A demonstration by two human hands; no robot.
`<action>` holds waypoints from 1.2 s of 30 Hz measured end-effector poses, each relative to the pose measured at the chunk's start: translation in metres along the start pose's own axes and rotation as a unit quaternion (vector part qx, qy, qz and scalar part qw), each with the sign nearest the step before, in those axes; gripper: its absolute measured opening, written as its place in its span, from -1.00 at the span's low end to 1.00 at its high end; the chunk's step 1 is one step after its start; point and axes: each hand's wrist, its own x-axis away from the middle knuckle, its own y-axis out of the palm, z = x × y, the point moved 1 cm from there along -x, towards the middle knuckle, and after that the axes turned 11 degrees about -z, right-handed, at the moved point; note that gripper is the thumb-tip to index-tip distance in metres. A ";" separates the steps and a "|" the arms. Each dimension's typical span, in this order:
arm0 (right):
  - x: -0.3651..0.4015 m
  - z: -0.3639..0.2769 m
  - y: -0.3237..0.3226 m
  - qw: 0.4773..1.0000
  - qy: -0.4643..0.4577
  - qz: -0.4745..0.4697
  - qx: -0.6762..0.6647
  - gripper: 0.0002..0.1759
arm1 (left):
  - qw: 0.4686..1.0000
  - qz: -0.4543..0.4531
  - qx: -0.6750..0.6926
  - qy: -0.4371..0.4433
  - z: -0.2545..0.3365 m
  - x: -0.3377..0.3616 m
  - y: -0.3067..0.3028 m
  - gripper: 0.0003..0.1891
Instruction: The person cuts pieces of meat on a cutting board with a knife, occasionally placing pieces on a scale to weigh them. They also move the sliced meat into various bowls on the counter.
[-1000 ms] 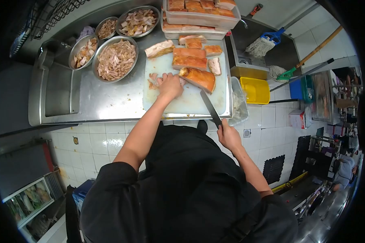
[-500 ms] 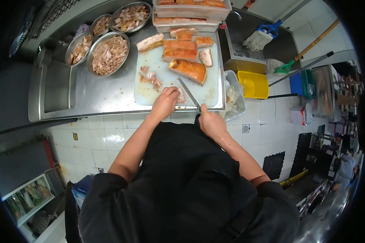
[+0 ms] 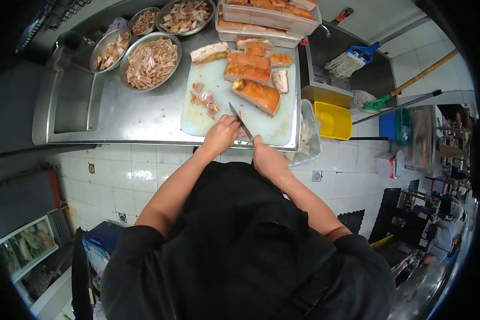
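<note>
I see the cutting board [image 3: 208, 122] at the near right corner of the tabletop [image 3: 128, 114], its near edge almost flush with the tabletop's near edge. Both hands work at that edge. My view shows the left hand [image 3: 222, 133] with fingers curled down on a meat piece [image 3: 244, 132]. The right hand [image 3: 264, 154] has its fingers closed around the knife [image 3: 239, 118], the blade just beside the left fingers. Bare steel lies open left of the board. I count six roasted slabs [image 3: 258, 96] along the board's far side, one heap of cut bits [image 3: 205, 100], four metal bowls [image 3: 150, 61] at the far edge and two stacked trays [image 3: 266, 20].
</note>
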 end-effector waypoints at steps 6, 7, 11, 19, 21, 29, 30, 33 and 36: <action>-0.022 -0.004 -0.011 1.000 -0.016 0.018 -0.018 -0.80 | 0.999 0.013 0.037 -0.003 -0.003 -0.006 -0.014 -0.83; -0.019 -0.005 -0.010 0.999 -0.017 0.022 -0.015 -0.80 | 0.999 0.007 0.042 0.003 -0.006 -0.005 -0.015 -0.83; -0.035 -0.003 0.016 1.000 -0.006 0.006 -0.029 -0.77 | 0.995 -0.089 0.038 0.009 -0.015 0.005 -0.020 -0.83; -0.030 -0.022 0.003 0.995 0.039 -0.062 -0.060 -0.55 | 0.990 -0.112 0.034 0.084 -0.035 0.000 -0.027 -0.79; -0.048 -0.013 0.018 0.996 0.015 -0.027 -0.080 -0.52 | 0.992 -0.087 0.023 0.085 -0.033 0.002 -0.024 -0.81; -0.052 -0.020 0.019 0.994 0.014 -0.022 -0.102 -0.63 | 0.997 -0.021 0.037 0.065 -0.028 0.010 -0.016 -0.88; -0.060 -0.019 0.019 0.992 0.003 -0.003 -0.126 -0.50 | 0.996 -0.014 0.045 0.074 -0.031 0.010 -0.015 -0.85; -0.066 -0.011 0.009 0.985 -0.021 -0.002 -0.169 -0.24 | 0.995 -0.028 0.047 0.079 -0.028 0.018 -0.013 -0.81; -0.047 -0.021 -0.011 0.988 0.010 -0.065 -0.138 -0.17 | 0.996 -0.028 0.032 0.077 -0.028 0.009 -0.020 -0.81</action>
